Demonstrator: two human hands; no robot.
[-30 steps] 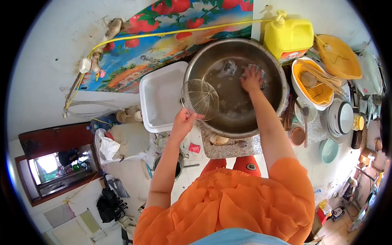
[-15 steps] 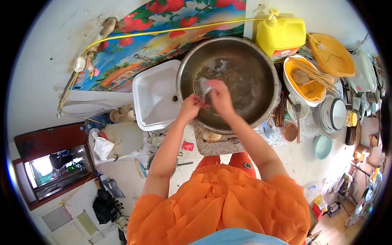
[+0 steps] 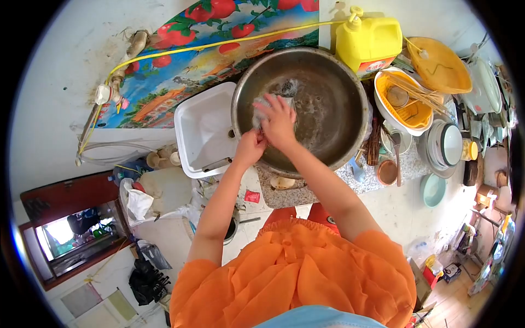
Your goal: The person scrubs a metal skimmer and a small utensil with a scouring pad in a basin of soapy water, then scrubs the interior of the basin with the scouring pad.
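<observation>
While closed, left grip (image 3: pixel 251 146) on strainer (image 3: pixel 217 164)

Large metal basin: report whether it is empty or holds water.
Not empty: the basin holds murky water, with bubbles showing beside the right hand; how full, I cannot tell.

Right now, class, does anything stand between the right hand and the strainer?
Yes, apparently: a grey pad shows beneath the right hand, in the basin. The hand hides most of the strainer, but nothing else visible stands between.
</observation>
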